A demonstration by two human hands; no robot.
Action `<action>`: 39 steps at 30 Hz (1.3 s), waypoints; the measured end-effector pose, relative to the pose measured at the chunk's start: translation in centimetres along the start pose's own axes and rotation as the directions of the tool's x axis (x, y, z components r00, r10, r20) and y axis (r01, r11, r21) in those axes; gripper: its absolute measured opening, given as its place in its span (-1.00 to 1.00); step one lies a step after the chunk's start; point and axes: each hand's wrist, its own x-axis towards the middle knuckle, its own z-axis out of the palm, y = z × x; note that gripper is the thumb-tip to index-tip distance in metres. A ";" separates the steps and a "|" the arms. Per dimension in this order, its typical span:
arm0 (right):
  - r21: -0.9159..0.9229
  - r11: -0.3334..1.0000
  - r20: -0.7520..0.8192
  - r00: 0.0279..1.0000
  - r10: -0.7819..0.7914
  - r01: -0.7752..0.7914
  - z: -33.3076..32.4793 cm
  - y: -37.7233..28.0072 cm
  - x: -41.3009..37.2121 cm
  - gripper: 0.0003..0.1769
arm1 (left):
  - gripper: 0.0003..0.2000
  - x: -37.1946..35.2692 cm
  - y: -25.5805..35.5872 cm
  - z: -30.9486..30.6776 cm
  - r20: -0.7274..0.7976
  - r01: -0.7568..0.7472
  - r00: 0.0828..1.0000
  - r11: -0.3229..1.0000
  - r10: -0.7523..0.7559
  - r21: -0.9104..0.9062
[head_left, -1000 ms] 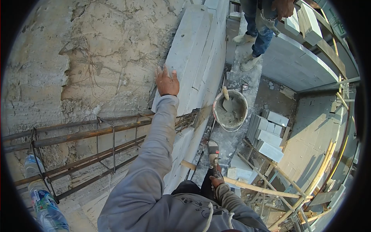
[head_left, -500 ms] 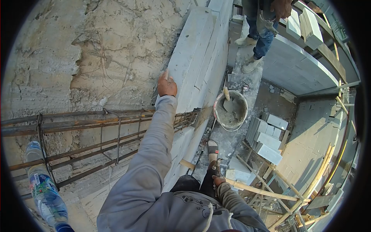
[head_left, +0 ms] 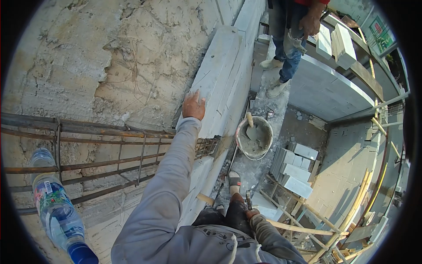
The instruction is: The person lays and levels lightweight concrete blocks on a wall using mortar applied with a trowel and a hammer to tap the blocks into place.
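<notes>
My left hand (head_left: 194, 106) rests on the near end of a pale grey block (head_left: 216, 66) lying along the top of the block wall, its fingers apart and pressed to the surface. Low by my right leg, my right hand (head_left: 252, 214) is closed around a thin, mortar-smeared tool (head_left: 248, 199), too small and partly hidden to name. A bucket of mortar (head_left: 254, 140) stands on the walkway, with a wooden-handled trowel (head_left: 250, 121) in it. Rusty rebar (head_left: 105, 134) runs into the wall beneath my left forearm.
At the left a plastic water bottle (head_left: 59, 207) is by the bars. Beyond the bucket stands a co-worker (head_left: 285, 57) in white boots. Stacked blocks (head_left: 295, 169) and bamboo scaffold poles (head_left: 351, 207) are at the right, below the walkway. Rough concrete (head_left: 145, 53) faces the wall.
The view has shifted, so most of the scene sits lower and slightly left. My left hand's fingers have spread flatter on the block. The right hand stays low, with the tool.
</notes>
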 end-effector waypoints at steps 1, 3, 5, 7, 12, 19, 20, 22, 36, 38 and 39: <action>-0.161 0.979 -0.042 0.990 -0.134 0.126 -1.3 -0.7 -3.2 -0.40 | -0.54 0.3 -0.7 0.4 -0.010 -0.002 1.000 1.000 0.001 -0.007; -0.178 0.982 -0.071 0.994 -0.082 0.069 -1.0 1.3 -1.8 -0.42 | -0.53 1.1 -2.4 1.8 -0.021 0.058 0.998 0.992 -0.056 0.113; -0.184 0.983 -0.094 0.995 -0.027 0.009 -0.8 3.5 -0.4 -0.44 | -0.51 1.6 -0.4 -0.4 0.012 -0.054 0.998 0.995 0.054 0.082; -0.152 0.985 -0.008 0.997 0.081 -0.081 -0.7 5.3 0.5 -0.46 | -0.48 1.9 0.8 -1.5 0.054 -0.168 0.985 0.984 0.165 0.053; -0.165 0.982 -0.166 0.984 0.061 -0.089 0.1 8.2 0.4 -0.53 | -0.44 1.6 1.4 -1.5 0.181 0.112 0.971 0.963 -0.159 0.245; -0.053 0.998 -0.173 0.984 0.034 -0.044 2.6 9.7 3.5 -0.50 | -0.41 0.7 1.2 -1.1 0.010 0.209 0.977 0.967 -0.213 0.147; -0.006 1.000 -0.186 0.982 0.024 -0.026 2.7 9.1 3.3 -0.46 | -0.41 1.4 1.6 -1.0 0.006 0.202 0.979 0.968 -0.205 0.147; 0.045 0.999 -0.159 0.987 -0.016 0.023 2.6 7.5 2.1 -0.45 | -0.43 3.1 2.5 -0.5 -0.028 0.052 0.998 0.996 -0.050 0.070; -0.263 0.871 -0.099 0.887 -0.451 0.414 6.7 10.5 9.9 -0.64 | -0.61 27.1 11.9 6.2 -0.109 -0.375 0.918 0.924 0.382 0.077; -0.221 0.898 -0.114 0.905 -0.410 0.380 4.9 11.3 10.3 -0.64 | -0.61 29.2 12.8 7.1 -0.122 -0.364 0.919 0.925 0.375 0.106; -0.171 0.922 -0.128 0.920 -0.371 0.348 4.4 11.3 10.4 -0.65 | -0.60 30.1 13.1 7.5 -0.136 -0.377 0.908 0.913 0.397 0.154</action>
